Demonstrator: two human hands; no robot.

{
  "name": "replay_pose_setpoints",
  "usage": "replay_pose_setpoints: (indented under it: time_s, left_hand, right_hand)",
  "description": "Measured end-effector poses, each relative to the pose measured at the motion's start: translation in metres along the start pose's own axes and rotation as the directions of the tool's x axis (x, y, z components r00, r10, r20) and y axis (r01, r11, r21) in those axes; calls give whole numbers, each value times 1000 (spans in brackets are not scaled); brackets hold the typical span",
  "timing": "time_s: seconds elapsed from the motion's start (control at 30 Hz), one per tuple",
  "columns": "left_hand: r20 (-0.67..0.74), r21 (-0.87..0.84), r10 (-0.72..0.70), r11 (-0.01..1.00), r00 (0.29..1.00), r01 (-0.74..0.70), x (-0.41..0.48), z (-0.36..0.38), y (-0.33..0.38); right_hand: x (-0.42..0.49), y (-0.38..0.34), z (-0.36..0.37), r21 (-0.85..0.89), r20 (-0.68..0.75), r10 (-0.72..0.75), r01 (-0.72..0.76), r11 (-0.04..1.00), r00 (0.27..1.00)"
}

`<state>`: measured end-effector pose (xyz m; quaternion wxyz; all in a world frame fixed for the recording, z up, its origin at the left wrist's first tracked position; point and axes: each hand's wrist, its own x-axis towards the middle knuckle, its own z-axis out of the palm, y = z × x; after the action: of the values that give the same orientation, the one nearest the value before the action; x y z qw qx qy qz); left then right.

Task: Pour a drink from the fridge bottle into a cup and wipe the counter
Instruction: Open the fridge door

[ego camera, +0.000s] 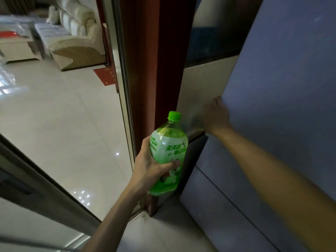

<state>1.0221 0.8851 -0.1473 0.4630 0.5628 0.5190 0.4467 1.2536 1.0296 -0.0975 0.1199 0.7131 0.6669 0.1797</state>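
Note:
A green plastic bottle (pixel 168 150) with a green cap and a green-and-white label stands upright in my left hand (pixel 149 166), which grips its lower half from the left. It holds pale liquid up to the shoulder. My right hand (pixel 217 116) reaches forward to the left edge of the grey-blue fridge door (pixel 283 88); its fingertips are hidden behind that edge. No cup, cloth or counter is in view.
A dark red door frame (pixel 154 70) stands just behind the bottle, with a sliding glass door rail (pixel 125 88) to its left. Beyond lies a glossy tiled floor (pixel 63 115), a cream sofa (pixel 76 37) and a low table (pixel 16 39).

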Motion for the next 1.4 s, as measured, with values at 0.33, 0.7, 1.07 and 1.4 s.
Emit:
replay_pose_setpoints:
  time_s: [0.33,0.7,1.07,1.4]
  left_hand:
    - [154,26,93,995,984,-98,3,-79,-8]
    - [447,-49,157,987,880,-151,-22,-98,-7]
    - [578,-148,283,959,766,-242,-37,-55,8]
    - [637,-129,285,956,716,-265,-38,-28,10]
  right_hand:
    - [-190,-104,-76,-100,100,-147,157,983,984]
    - [-299,-142,-96,218,26,179,-180,959,984]
    - [-347,-111,-119,247,119,470,-484,839,875]
    - [-358,-82,-101,305,244,575,-624,719,781]
